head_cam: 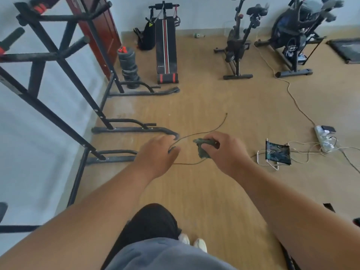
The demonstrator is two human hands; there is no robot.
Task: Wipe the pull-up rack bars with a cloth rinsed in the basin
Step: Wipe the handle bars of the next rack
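The black pull-up rack point(58, 61) stands at the left against the white wall, with its floor bars point(134, 129) reaching out over the wooden floor. My right hand point(224, 151) grips a crumpled dark green cloth point(203, 149) in mid-air, right of the rack's feet. My left hand point(157, 154) is stretched forward beside it with relaxed fingers, holding nothing, just over the tip of a floor bar. No basin is in view.
A thin black cord point(204, 131) lies on the floor under my hands. A small folding stool point(276, 152), a power strip point(324, 137) with cables, a sit-up bench point(166, 49), stacked weight plates point(128, 67) and two exercise bikes point(239, 41) stand around.
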